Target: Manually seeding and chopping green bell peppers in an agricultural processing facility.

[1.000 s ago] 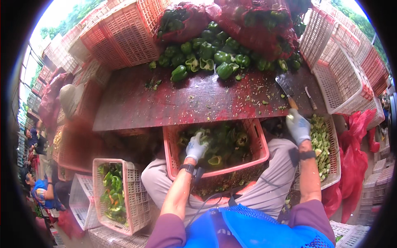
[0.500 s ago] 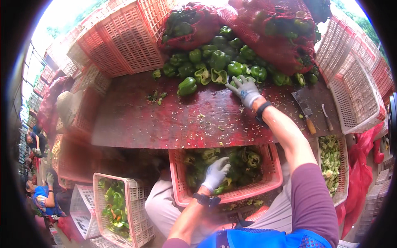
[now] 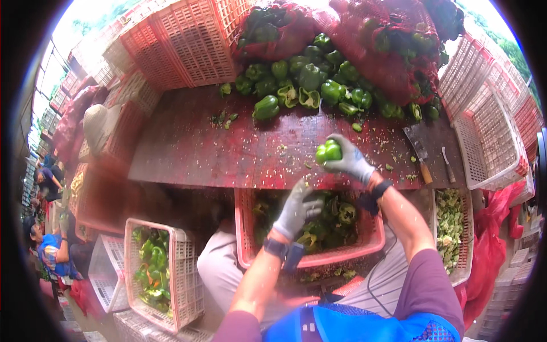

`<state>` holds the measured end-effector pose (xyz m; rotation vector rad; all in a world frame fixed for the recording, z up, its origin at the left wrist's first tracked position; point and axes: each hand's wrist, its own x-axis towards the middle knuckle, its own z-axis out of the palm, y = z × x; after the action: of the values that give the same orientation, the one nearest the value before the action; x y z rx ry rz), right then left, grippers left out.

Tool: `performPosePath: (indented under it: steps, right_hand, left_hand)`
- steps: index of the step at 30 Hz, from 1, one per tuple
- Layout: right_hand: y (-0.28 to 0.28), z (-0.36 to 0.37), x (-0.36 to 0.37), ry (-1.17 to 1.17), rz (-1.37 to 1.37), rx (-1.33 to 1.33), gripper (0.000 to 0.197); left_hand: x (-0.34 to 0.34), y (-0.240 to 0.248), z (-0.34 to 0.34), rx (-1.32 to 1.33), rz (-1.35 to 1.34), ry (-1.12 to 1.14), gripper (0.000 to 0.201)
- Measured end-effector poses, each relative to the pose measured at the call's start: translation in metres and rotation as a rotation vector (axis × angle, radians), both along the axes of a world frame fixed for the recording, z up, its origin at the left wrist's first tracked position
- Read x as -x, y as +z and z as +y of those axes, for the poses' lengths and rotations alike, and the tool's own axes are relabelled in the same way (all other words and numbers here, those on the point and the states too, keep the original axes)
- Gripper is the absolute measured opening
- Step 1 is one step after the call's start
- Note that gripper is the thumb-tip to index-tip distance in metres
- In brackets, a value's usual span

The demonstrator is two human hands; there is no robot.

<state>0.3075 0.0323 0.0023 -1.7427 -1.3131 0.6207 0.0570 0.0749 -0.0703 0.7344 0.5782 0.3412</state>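
In my gloved right hand (image 3: 347, 159) is a green bell pepper (image 3: 329, 152), raised over the front part of the red-stained table (image 3: 216, 154). My left hand (image 3: 294, 212), also gloved, hovers above a pink crate (image 3: 312, 261) at my lap; its fingers are apart and nothing is in them. Green peppers (image 3: 319, 228) fill that crate. Across the table a heap of whole bell peppers (image 3: 312, 77) spreads toward me, with two cut pepper halves (image 3: 309, 98) at its near edge.
A cleaver (image 3: 419, 154) and a small knife (image 3: 449, 164) lie at the table's right. Red mesh sacks (image 3: 382, 45) stand behind the heap. A crate of pale trimmings (image 3: 448, 233) is at my right, a crate of peppers (image 3: 151, 271) at my left. Other people (image 3: 57, 251) sit far left.
My right hand has come back from the heap toward me with a bell pepper in it. My left hand has risen out of the crate.
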Motion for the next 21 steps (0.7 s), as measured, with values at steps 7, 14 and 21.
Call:
performPosePath:
  steps: [7,14,21]
  right_hand:
    - [0.024,-0.059,0.119,0.071,-0.193,-0.421,0.070]
    - [0.019,-0.062,0.164,-0.181,-0.210,-0.372,0.034]
    - [-0.014,-0.058,0.191,-0.439,0.062,-0.181,0.034]
  left_hand:
    - [-0.007,0.055,-0.023,0.324,-0.338,-0.009,0.046]
    - [0.005,0.032,-0.040,0.449,-0.613,0.065,0.041]
    - [0.019,0.005,-0.051,0.289,-0.448,0.137,0.043]
